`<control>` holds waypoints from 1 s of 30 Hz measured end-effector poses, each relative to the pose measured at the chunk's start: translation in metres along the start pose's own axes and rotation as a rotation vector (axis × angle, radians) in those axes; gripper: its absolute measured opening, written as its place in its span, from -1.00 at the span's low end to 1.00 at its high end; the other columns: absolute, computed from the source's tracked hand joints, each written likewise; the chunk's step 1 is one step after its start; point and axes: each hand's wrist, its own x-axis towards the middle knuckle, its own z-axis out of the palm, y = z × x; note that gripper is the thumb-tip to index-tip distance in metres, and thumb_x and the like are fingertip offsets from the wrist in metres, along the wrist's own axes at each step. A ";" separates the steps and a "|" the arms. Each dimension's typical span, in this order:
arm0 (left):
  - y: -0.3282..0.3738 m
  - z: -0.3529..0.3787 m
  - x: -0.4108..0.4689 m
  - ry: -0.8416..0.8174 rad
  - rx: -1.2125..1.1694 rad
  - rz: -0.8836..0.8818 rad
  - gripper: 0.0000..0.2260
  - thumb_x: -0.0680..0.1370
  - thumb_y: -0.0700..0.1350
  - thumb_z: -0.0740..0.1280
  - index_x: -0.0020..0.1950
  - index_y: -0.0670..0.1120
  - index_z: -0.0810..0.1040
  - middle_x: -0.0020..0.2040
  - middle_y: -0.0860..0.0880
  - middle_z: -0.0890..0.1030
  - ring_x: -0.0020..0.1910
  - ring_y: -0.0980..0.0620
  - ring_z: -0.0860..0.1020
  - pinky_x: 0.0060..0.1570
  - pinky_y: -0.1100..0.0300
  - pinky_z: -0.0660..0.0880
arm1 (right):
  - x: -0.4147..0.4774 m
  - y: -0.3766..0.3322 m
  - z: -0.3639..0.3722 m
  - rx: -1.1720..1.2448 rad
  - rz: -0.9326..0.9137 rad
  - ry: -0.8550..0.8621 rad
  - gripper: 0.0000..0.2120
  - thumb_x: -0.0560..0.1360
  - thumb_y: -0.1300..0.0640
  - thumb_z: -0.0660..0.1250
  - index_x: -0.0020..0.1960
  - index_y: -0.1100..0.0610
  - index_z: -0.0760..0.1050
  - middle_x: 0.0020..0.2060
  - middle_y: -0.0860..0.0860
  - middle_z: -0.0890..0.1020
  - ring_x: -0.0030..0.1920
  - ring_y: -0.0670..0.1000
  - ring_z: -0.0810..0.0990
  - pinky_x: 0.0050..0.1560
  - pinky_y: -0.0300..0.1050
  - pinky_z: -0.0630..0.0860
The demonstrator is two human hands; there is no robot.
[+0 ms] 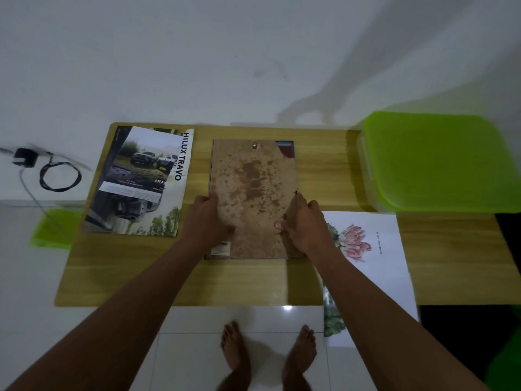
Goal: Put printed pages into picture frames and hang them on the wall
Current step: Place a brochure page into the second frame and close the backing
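The picture frame point(287, 150) lies face down in the middle of the tabletop point(253, 280), and the left grip point(207, 218) and right grip point(303, 224) each clamp a side edge of its spotty brown back board point(253, 182), with a flower page point(375, 244) just to its right.

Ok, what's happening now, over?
Left hand, right hand hold backing board by its sides. Frame face down underneath. Flower page lies right. Nothing blocking.
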 end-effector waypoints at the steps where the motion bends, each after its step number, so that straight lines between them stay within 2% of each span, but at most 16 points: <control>1: 0.001 0.001 0.000 -0.003 0.012 -0.001 -0.05 0.27 0.12 0.59 0.50 -0.14 0.20 0.28 -0.24 0.40 0.22 -0.26 0.43 0.17 -0.07 0.43 | 0.000 0.000 0.000 0.001 -0.004 0.008 -0.25 0.48 -0.04 0.47 0.51 0.12 0.16 0.24 0.20 0.39 0.27 0.26 0.43 0.23 0.11 0.47; 6: 0.000 0.005 -0.002 0.029 0.084 0.006 -0.06 0.26 0.11 0.60 0.48 -0.11 0.19 0.28 -0.26 0.38 0.21 -0.29 0.41 0.14 -0.09 0.42 | 0.000 0.002 0.001 0.025 -0.020 0.022 -0.27 0.45 -0.07 0.49 0.45 0.12 0.20 0.23 0.21 0.40 0.24 0.27 0.45 0.17 0.09 0.47; 11: 0.002 0.007 -0.002 0.027 0.129 0.018 -0.07 0.28 0.10 0.59 0.49 -0.13 0.17 0.28 -0.27 0.36 0.20 -0.29 0.41 0.14 -0.08 0.41 | 0.000 0.000 -0.003 -0.121 -0.137 0.025 -0.25 0.46 -0.07 0.48 0.47 0.08 0.14 0.18 0.19 0.34 0.15 0.26 0.45 0.11 0.16 0.53; 13: 0.004 0.005 -0.002 0.002 0.166 0.022 -0.06 0.30 0.11 0.58 0.49 -0.15 0.15 0.33 -0.27 0.31 0.24 -0.29 0.38 0.19 -0.08 0.39 | 0.002 -0.003 -0.007 -0.243 -0.175 0.022 -0.23 0.46 -0.09 0.47 0.49 0.08 0.14 0.30 0.19 0.30 0.23 0.28 0.39 0.16 0.20 0.49; 16: 0.006 0.001 0.003 -0.026 0.260 0.095 0.02 0.30 0.14 0.57 0.55 -0.14 0.05 0.53 -0.28 0.03 0.44 -0.31 0.17 0.35 -0.12 0.27 | 0.011 -0.007 -0.009 -0.349 -0.267 -0.051 -0.17 0.49 -0.03 0.44 0.58 0.07 0.03 0.56 0.07 0.05 0.47 0.26 0.14 0.37 0.25 0.30; 18: 0.005 -0.001 0.013 -0.102 0.315 0.171 0.07 0.33 0.16 0.54 0.58 -0.12 -0.06 0.58 -0.22 -0.17 0.54 -0.25 -0.07 0.46 -0.17 0.10 | 0.017 -0.010 -0.013 -0.360 -0.280 -0.129 -0.17 0.52 -0.02 0.39 0.60 0.10 -0.02 0.60 0.02 -0.01 0.54 0.19 0.00 0.46 0.21 0.17; 19: 0.006 -0.001 0.018 -0.150 0.333 0.204 0.07 0.34 0.17 0.53 0.59 -0.11 -0.09 0.58 -0.21 -0.19 0.55 -0.23 -0.15 0.48 -0.21 0.01 | 0.020 -0.010 -0.014 -0.374 -0.279 -0.151 -0.17 0.52 -0.03 0.39 0.60 0.11 -0.02 0.60 0.01 0.01 0.55 0.17 -0.03 0.48 0.18 0.14; 21: 0.007 -0.002 0.027 -0.205 0.364 0.231 0.07 0.32 0.17 0.54 0.59 -0.11 -0.06 0.59 -0.19 -0.12 0.56 -0.22 -0.14 0.45 -0.27 -0.03 | 0.024 -0.011 -0.017 -0.384 -0.279 -0.158 -0.16 0.50 -0.06 0.40 0.60 0.11 0.01 0.59 0.01 0.05 0.56 0.17 -0.03 0.49 0.14 0.13; 23: 0.010 -0.003 0.030 -0.194 0.411 0.236 0.03 0.31 0.19 0.54 0.57 -0.11 0.03 0.58 -0.19 -0.01 0.55 -0.23 -0.04 0.43 -0.29 0.04 | 0.027 -0.012 -0.020 -0.378 -0.283 -0.153 -0.15 0.46 -0.07 0.44 0.59 0.09 0.07 0.57 0.02 0.11 0.53 0.18 0.02 0.47 0.14 0.16; 27: 0.012 -0.012 0.037 0.030 0.409 0.265 -0.29 0.39 0.19 0.47 0.44 -0.05 0.34 0.42 -0.16 0.33 0.37 -0.18 0.32 0.31 -0.14 0.36 | 0.033 -0.015 -0.025 -0.354 -0.275 -0.152 -0.17 0.39 -0.18 0.49 0.51 0.05 0.22 0.47 0.01 0.24 0.45 0.18 0.17 0.38 0.15 0.28; 28: 0.011 -0.015 0.042 0.062 0.377 0.269 -0.29 0.38 0.18 0.48 0.44 -0.04 0.34 0.43 -0.17 0.31 0.38 -0.18 0.31 0.32 -0.13 0.35 | 0.036 -0.017 -0.026 -0.340 -0.267 -0.149 -0.19 0.38 -0.21 0.48 0.50 0.03 0.24 0.44 0.00 0.26 0.43 0.18 0.19 0.36 0.15 0.29; 30: 0.012 -0.020 0.055 0.027 0.336 0.268 -0.11 0.35 0.19 0.52 0.54 -0.02 0.16 0.55 -0.22 0.09 0.52 -0.21 0.09 0.45 -0.15 0.14 | 0.041 -0.019 -0.029 -0.319 -0.255 -0.136 -0.24 0.38 -0.25 0.47 0.46 0.00 0.29 0.41 0.02 0.28 0.40 0.18 0.22 0.33 0.16 0.31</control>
